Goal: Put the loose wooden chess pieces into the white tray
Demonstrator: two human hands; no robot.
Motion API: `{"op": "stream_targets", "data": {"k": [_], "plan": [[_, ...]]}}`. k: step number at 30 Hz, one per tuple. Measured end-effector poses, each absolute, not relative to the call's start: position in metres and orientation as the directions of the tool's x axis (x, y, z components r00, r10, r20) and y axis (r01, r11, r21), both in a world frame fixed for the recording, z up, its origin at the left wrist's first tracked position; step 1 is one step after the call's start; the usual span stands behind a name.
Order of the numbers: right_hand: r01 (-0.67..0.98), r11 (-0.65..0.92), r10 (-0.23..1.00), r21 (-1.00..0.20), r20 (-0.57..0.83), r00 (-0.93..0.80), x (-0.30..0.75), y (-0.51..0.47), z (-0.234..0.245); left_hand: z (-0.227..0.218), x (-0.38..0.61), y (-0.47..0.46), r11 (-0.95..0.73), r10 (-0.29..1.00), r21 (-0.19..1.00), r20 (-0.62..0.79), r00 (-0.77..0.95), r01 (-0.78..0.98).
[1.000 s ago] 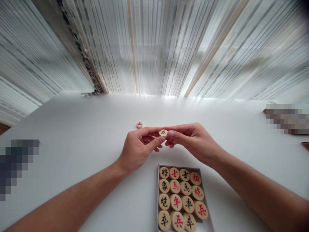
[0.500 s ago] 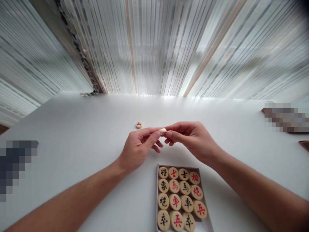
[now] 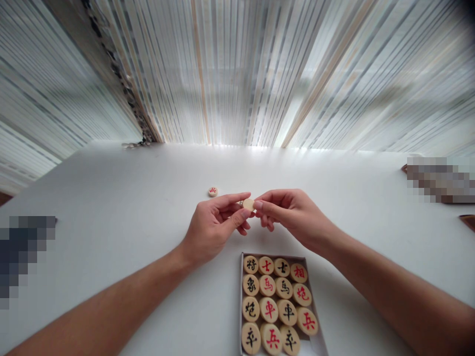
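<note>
A small round wooden xiangqi piece point(image 3: 248, 204) is held up over the table, its plain pale face toward me. My right hand point(image 3: 287, 210) pinches its right edge between thumb and fingers. At the lower left edge, the thumb of my left hand point(image 3: 217, 222) touches the same piece; the left forefinger reaches out above it, and the other fingers curl behind. Below the hands lies a shallow open box point(image 3: 310, 341) with rows of round pieces marked in red and black characters. One more xiangqi piece point(image 3: 213, 191), red-marked, rests on the table beyond my left hand.
The white table point(image 3: 148, 198) reaches back to a striped string curtain point(image 3: 230, 74). A blurred-out dark object point(image 3: 25, 252) sits at the left, and another blurred-out object point(image 3: 441, 180) at the right edge. A brown corner point(image 3: 468, 222) shows just below that one.
The held piece has turned from nearly edge-on to show its plain face. My left forefinger has lifted away from it a little; the box and the loose piece stay put.
</note>
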State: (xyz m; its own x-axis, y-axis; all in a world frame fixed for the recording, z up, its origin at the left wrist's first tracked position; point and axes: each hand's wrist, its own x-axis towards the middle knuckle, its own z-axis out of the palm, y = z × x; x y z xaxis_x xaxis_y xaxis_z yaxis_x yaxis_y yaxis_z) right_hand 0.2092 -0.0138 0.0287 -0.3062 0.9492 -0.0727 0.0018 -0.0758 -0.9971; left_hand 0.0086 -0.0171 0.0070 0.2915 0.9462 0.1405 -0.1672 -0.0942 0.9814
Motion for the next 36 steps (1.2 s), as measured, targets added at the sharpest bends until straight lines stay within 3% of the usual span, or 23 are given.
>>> {"op": "stream_targets", "data": {"k": [8,15,24,36], "plan": [[0.096,-0.137,0.933,-0.986,-0.162,-0.322,0.2085,-0.0159,0.0278,0.0037,0.0088,-0.0205,-0.113,0.928,0.990,0.137,0.345,-0.089],[0.158,-0.119,0.936,-0.980,-0.164,-0.311,0.2073,-0.0165,0.0280,-0.0004,0.0074,-0.0210,-0.282,0.876,0.959,0.266,0.402,-0.020],[-0.097,-0.209,0.901,-0.973,-0.153,-0.407,0.2082,-0.0154,0.0294,0.0031,0.0079,-0.0183,-0.166,0.914,0.982,0.188,0.359,-0.092],[-0.067,-0.209,0.887,-0.976,-0.160,-0.433,0.2095,-0.0163,0.0270,0.0010,0.0077,-0.0185,-0.150,0.923,0.983,0.178,0.341,-0.108]]}}
